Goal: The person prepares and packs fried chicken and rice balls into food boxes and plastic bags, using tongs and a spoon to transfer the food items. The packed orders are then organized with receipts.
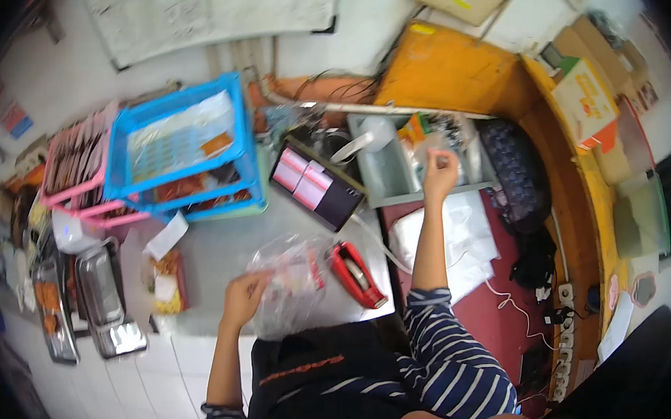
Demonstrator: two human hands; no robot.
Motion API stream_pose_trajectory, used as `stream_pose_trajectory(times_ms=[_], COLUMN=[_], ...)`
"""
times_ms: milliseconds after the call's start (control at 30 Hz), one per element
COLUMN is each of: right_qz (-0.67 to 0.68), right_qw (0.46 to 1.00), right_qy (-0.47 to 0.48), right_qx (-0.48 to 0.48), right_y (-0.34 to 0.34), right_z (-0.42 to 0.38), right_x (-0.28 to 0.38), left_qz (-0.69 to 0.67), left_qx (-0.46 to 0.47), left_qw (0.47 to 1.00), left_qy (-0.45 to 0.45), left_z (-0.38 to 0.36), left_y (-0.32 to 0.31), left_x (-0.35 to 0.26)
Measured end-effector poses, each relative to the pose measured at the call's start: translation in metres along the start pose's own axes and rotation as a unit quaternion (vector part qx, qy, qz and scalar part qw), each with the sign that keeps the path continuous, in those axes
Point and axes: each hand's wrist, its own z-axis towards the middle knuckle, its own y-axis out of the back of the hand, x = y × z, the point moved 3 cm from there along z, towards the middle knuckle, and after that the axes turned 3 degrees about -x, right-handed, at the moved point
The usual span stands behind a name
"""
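My left hand [242, 300] is closed at the left edge of a clear plastic bag [288, 310] on the metal table, with its fingers over the film. Packets with red print [301, 270] show through the bag. To the right of the bag lies a red tape dispenser [357, 276]. My right hand [441, 172] is raised over the front of a grey divided bin [386, 176], fingers curled together in a pinch. What sits between those fingertips is too small to make out. Small colourful packets [412, 132] lie in the bin.
A tablet [306, 182] with a pink and white screen stands behind the bag. Stacked blue baskets [139, 176] and pink baskets [78, 198] are at the left. A food box [168, 287] sits near the table's left side. White plastic sheets [462, 239] lie on the red surface.
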Motion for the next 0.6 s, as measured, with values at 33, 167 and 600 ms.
stream_pose_trajectory(times_ms=[33,167,600], right_qz=[0.192,0.514,0.111], right_qw=[0.979,0.83,0.742], right_qy=[-0.071,-0.166,0.072], right_qx=[0.009,0.142,0.657], right_y=[0.012,0.002,-0.018], right_z=[-0.023,-0.209,-0.279], right_x=[0.039,0.155,0.198], left_qz=[-0.031,-0.056,-0.1], left_qx=[-0.038,-0.118,-0.31], left_qw=[0.998,0.991,0.944], left_qy=[-0.029,-0.027,0.047], left_z=[0.002,0.0,-0.075], left_y=[0.0,0.015,0.12], left_x=[0.005,0.0,0.073])
